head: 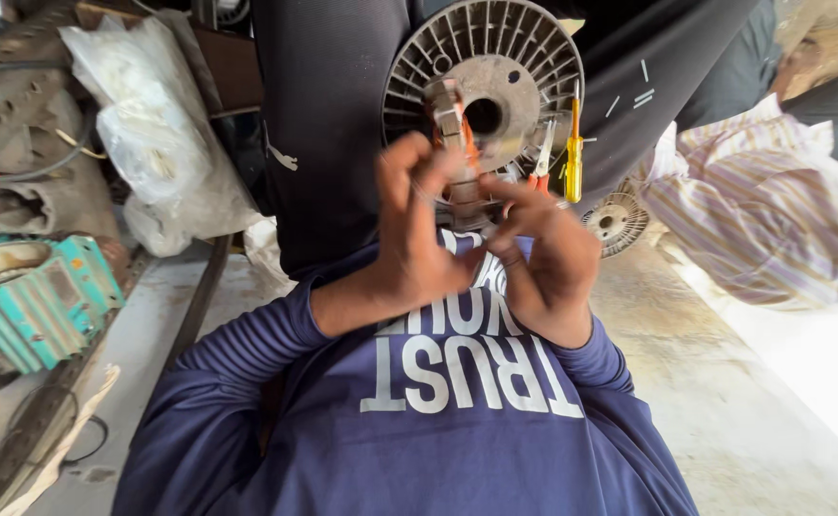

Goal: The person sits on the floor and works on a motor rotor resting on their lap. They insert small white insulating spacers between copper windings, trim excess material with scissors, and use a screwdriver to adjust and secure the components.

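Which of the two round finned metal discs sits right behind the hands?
The large grey finned disc with the dark centre hole, directly above both hands. The smaller disc lies off to the side on the floor.

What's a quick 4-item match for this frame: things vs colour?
Things:
1. screwdriver
2. motor housing
3. finned disc
4. plastic bag

Colours:
A. white
B. teal
C. yellow
D. grey

Pairs: 1-C, 2-B, 3-D, 4-A

The left hand and the right hand both grip a small part in front of the disc.
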